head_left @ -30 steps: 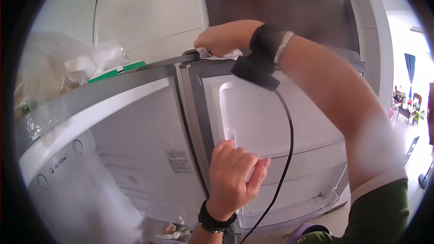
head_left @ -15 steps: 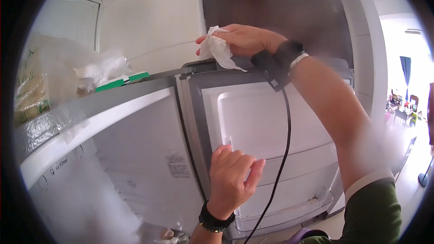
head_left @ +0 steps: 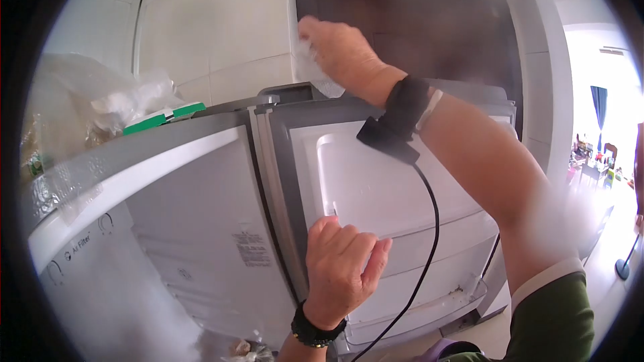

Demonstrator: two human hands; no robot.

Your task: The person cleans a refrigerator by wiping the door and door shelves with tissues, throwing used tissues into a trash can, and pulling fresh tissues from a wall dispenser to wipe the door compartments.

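My right hand (head_left: 342, 50) is raised above the top edge of an open refrigerator door (head_left: 282, 151), its fingers closed on a crumpled white tissue (head_left: 327, 84). The tissue hangs below the palm, partly hidden and blurred. A black strap with a dark box-shaped device (head_left: 388, 139) sits on that wrist. Lower down, my left hand (head_left: 342, 265) is in front of the door's white inner panel (head_left: 369, 167), with fingers curled and the thumb a little apart. Its fingertips and palm are hidden, so whether it touches the door is unclear. A dark beaded bracelet (head_left: 318, 325) circles that wrist.
The white refrigerator interior (head_left: 201, 194) opens at left. Plastic bags (head_left: 131, 100) and a green-edged item (head_left: 164, 118) lie on its top. A black cable (head_left: 429, 255) hangs from the device across the door shelves (head_left: 416, 302). A dark brown door (head_left: 416, 27) stands behind.
My right hand has lifted slightly and turned over, taking the tissue with it, so less of the tissue shows. My left hand stays nearly in place. The view has shifted slightly.
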